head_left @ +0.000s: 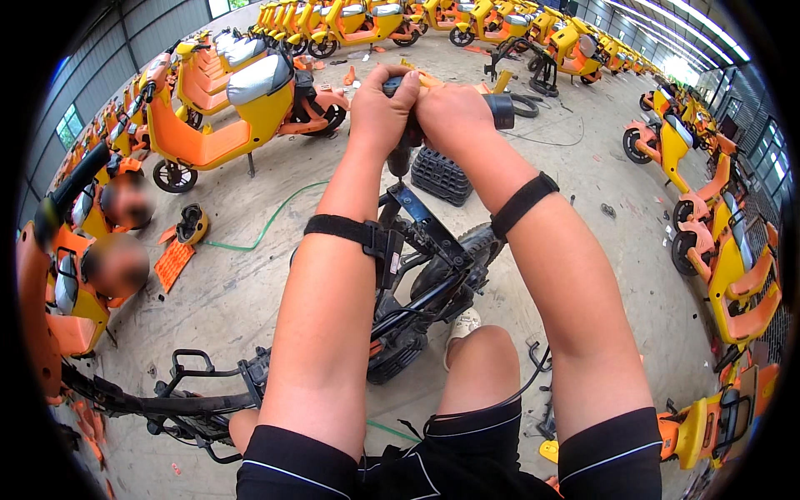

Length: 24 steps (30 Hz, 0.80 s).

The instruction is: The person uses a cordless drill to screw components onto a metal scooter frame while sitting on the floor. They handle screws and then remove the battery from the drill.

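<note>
Both hands are closed on a cordless drill [402,157], held upright with its chuck pointing down. My left hand [382,110] wraps the drill body from the left. My right hand [455,114] grips it from the right, and a dark end [501,111] sticks out past that fist. The drill's tip is at or just above the end of a dark metal bracket [425,218] on a stripped black scooter frame [408,312]. Whether the tip touches a screw is too small to tell. A rear wheel [454,262] is fitted to the frame. Black straps circle both forearms.
A black plastic crate [442,177] stands beyond the frame. Yellow-orange scooters [221,125] line the left, back and right. A yellow helmet [192,224], an orange panel [174,265], a green strap [275,221] and a black tyre [523,106] lie on the concrete floor.
</note>
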### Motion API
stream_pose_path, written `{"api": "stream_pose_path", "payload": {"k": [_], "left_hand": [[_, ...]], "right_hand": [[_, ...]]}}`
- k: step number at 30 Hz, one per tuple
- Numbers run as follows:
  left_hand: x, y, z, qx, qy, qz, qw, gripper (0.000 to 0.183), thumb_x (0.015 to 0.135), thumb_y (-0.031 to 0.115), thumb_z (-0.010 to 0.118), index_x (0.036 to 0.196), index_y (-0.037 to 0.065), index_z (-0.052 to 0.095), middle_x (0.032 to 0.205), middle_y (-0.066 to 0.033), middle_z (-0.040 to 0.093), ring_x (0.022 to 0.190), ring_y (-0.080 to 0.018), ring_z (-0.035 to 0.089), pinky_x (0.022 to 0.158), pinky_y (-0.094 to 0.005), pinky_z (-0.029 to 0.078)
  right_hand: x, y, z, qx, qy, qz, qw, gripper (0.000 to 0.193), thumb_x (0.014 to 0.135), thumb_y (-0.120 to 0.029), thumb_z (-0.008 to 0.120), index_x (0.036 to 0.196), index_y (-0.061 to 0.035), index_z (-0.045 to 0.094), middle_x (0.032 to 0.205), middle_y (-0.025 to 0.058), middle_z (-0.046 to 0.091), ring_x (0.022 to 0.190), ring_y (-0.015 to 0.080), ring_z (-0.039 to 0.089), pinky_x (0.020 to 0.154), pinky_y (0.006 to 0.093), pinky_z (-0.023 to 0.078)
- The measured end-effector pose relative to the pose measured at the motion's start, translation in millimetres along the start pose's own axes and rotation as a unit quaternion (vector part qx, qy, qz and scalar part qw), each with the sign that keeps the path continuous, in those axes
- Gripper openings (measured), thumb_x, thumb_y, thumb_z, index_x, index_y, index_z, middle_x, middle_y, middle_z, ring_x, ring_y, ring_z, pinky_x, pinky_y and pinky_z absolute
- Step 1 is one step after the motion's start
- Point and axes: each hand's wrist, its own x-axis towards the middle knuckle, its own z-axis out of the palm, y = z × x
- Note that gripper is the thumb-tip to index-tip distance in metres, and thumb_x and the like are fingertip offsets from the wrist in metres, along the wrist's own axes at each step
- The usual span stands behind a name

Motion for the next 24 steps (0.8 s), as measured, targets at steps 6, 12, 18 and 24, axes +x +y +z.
{"api": "stream_pose_path", "payload": {"k": [6, 12, 18, 24], "left_hand": [[0.8, -3.2, -4.2, 0.021, 0.022, 0.017, 0.999, 0.033, 0.095, 0.039, 0.075, 0.108, 0.009, 0.074, 0.085, -0.0063, 0.067, 0.081, -0.0159, 0.062, 0.079, -0.0313, 0.053], [1.7, -6.5, -1.3, 0.024, 0.020, 0.033, 0.999, 0.031, 0.096, 0.036, 0.074, 0.108, 0.007, 0.073, 0.086, -0.0057, 0.069, 0.078, -0.0122, 0.061, 0.074, -0.0291, 0.053], [2.0, -6.1, 0.1, -0.009, 0.009, 0.010, 1.000, 0.030, 0.097, 0.034, 0.074, 0.107, 0.006, 0.072, 0.083, -0.0040, 0.069, 0.074, -0.0104, 0.061, 0.071, -0.0285, 0.053], [0.2, -6.0, -1.4, 0.022, 0.017, 0.017, 0.999, 0.030, 0.096, 0.034, 0.075, 0.107, 0.006, 0.072, 0.088, -0.0056, 0.069, 0.077, -0.0111, 0.061, 0.071, -0.0286, 0.053]], "right_hand": [[4.1, -1.6, 0.6, 0.008, 0.010, -0.018, 1.000, 0.010, 0.088, -0.016, 0.063, 0.090, -0.0112, 0.072, 0.089, 0.0086, 0.076, 0.086, 0.0257, 0.075, 0.075, 0.0389, 0.057], [1.9, -0.6, 2.6, -0.009, 0.008, -0.006, 1.000, 0.010, 0.088, -0.015, 0.063, 0.091, -0.0115, 0.072, 0.088, 0.0081, 0.076, 0.086, 0.0256, 0.075, 0.076, 0.0389, 0.057], [1.5, 0.6, 1.8, -0.005, 0.005, -0.014, 1.000, 0.011, 0.088, -0.015, 0.063, 0.092, -0.0120, 0.072, 0.088, 0.0084, 0.076, 0.086, 0.0261, 0.075, 0.076, 0.0391, 0.057], [2.9, -0.5, 4.1, 0.001, 0.005, -0.016, 1.000, 0.011, 0.087, -0.015, 0.064, 0.092, -0.0118, 0.073, 0.089, 0.0086, 0.076, 0.085, 0.0269, 0.075, 0.076, 0.0400, 0.057]]}}
